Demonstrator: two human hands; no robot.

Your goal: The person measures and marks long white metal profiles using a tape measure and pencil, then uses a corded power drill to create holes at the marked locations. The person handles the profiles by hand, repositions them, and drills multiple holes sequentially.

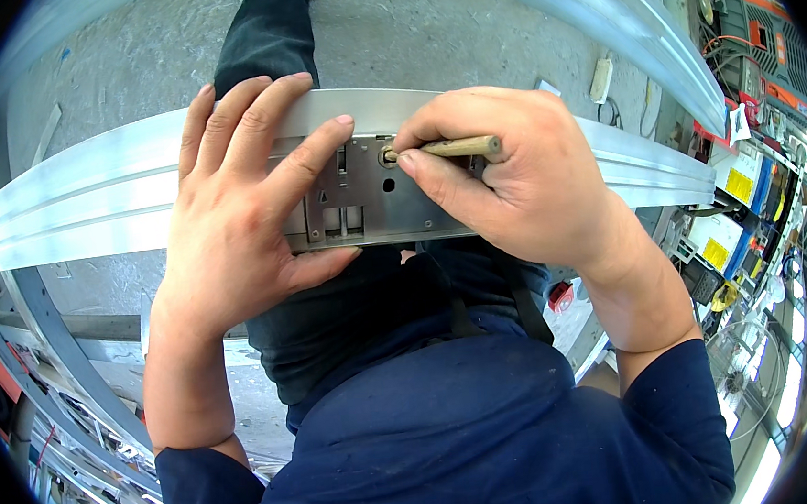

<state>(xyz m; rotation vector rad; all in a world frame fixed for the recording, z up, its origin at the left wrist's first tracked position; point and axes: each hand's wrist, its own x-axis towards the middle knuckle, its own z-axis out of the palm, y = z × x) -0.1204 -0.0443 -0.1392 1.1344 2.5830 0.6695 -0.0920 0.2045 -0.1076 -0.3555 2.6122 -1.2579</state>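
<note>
A long silvery aluminium profile (92, 198) lies crosswise in front of me. On its middle sits a flat steel lock case (409, 208) with slots, small screws and round holes. My left hand (235, 195) clasps the left part of the case against the profile, fingers spread over the far side and thumb at the near edge. Pinched between the thumb and fingers of my right hand (521, 165) is a thick tan pencil (466, 147). It lies nearly level, and its left end is at a round hole in the upper part of the case; the fingers partly hide that end.
Another long metal profile (633, 25) runs across the far right. A grey and orange power-tool case (764, 43) stands among cluttered boxes at the right. Grey metal framing (70, 339) is at the left. My leg (270, 38) reaches beyond the profile over the concrete floor.
</note>
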